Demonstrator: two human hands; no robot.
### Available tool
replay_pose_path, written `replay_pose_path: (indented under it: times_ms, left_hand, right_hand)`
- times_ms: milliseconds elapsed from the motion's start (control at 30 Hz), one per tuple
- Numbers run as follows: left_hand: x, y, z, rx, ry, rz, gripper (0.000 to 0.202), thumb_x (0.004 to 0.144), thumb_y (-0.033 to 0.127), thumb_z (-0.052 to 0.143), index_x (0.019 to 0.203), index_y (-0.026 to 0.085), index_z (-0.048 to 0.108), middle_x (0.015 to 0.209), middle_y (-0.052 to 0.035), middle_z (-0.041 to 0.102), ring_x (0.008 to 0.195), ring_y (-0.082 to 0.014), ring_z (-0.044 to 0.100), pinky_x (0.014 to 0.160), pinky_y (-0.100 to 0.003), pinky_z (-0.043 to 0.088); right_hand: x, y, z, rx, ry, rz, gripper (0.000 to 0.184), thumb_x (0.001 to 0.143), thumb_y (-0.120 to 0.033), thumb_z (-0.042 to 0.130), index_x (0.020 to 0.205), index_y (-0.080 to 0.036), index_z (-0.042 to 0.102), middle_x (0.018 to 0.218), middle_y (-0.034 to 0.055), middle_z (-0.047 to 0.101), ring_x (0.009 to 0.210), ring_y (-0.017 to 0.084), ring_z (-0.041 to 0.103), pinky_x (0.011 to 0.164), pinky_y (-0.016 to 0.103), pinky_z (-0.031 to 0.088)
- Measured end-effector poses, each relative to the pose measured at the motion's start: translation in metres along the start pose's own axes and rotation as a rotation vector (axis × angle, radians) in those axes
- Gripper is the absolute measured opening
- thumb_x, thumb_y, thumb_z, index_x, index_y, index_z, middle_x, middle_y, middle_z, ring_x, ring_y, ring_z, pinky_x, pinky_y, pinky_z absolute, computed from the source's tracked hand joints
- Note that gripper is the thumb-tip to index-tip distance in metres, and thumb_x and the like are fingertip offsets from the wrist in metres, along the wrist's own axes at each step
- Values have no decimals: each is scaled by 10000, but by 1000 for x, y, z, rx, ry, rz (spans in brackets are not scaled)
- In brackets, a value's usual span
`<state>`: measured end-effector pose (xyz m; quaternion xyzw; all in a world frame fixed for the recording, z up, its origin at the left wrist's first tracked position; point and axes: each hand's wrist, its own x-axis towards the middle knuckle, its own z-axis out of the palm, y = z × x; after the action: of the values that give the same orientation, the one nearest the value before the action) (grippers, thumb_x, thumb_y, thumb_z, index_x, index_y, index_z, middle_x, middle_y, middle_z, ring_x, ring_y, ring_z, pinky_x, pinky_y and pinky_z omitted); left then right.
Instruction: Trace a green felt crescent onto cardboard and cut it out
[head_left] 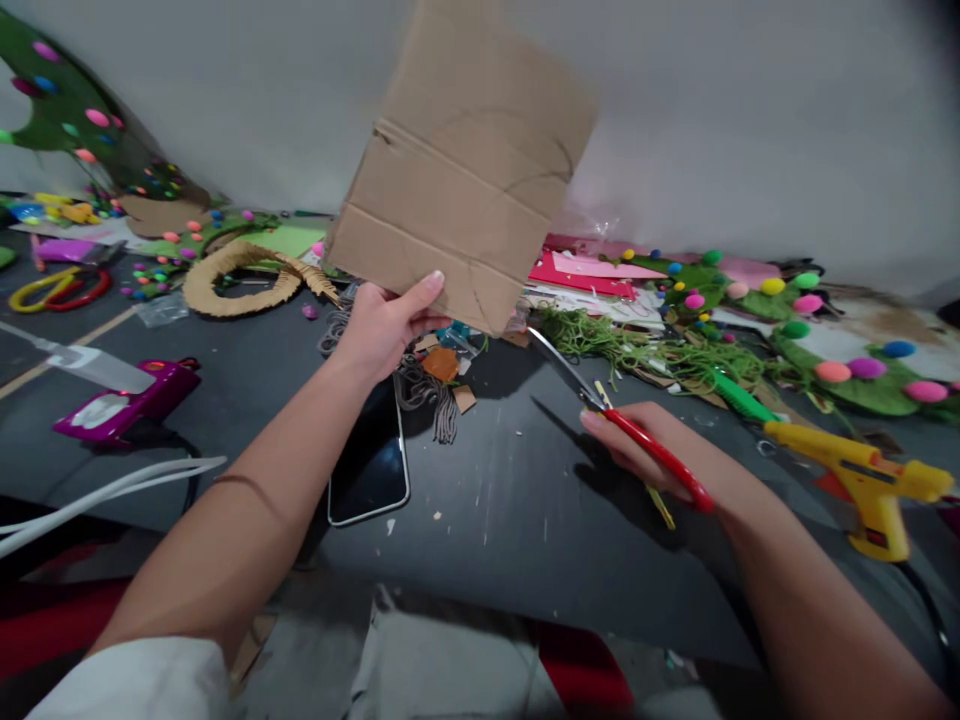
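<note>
My left hand [394,325] pinches the lower edge of a brown cardboard sheet [465,170], thumb on the near face. The sheet is held up off the table, tilted, with fold lines across it and faint curved pencil-like marks. In my right hand [645,450] is a pair of scissors [634,430] with red on the handle, held over the table. Their blade points up and left, ending close to the cardboard's lower right corner; whether it touches I cannot tell. My fingers partly hide the handles. Beneath my left forearm lies a smartphone [369,450], its screen dark.
A yellow glue gun [862,460] lies at the right. Green yarn [600,335] and leaf shapes with pompoms [847,370] line the back. At left are a braided ring [232,280], a purple power strip [127,400] with a white plug, and yellow-and-red scissors [64,288].
</note>
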<state>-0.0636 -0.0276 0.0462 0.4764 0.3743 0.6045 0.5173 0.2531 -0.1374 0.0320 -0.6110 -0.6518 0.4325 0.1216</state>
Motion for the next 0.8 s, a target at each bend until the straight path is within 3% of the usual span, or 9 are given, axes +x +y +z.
replay_pose_path:
  times_ms: [133, 267, 367, 800]
  left_hand:
    - [7, 3, -9, 26, -61, -55, 460, 620, 448, 1002, 907, 175, 769, 817, -44, 797, 652, -151, 744, 575, -208, 625]
    - [5, -3, -4, 68, -75, -61, 462, 642, 493, 985, 877, 193, 724, 720, -28, 760, 580, -141, 711, 530, -206, 591]
    - [0, -6, 3, 70, -93, -31, 491, 667, 511, 975, 938, 193, 717, 772, -44, 778, 595, -146, 715, 537, -219, 592]
    - [-16, -3, 16, 116, -98, 118, 452, 790, 519, 901, 1077, 219, 723, 805, -26, 756, 664, -196, 737, 605, -283, 596]
  right_hand:
    - [-1, 5, -11, -9, 13, -18, 691, 872, -868, 573, 683, -231, 380, 619, -40, 347, 575, 118, 307, 511, 273, 243]
    - [-7, 0, -14, -77, -19, -88, 666, 876, -859, 565, 711, -226, 440, 647, -30, 427, 599, 136, 384, 543, 275, 315]
    - [-10, -3, -11, -67, -54, -134, 624, 906, -820, 562, 734, -229, 460, 667, -21, 473, 620, 153, 424, 564, 283, 349]
    - [-15, -23, 8, -90, -44, -127, 624, 950, -794, 523, 698, -229, 441, 656, -20, 401, 622, 154, 387, 567, 298, 322]
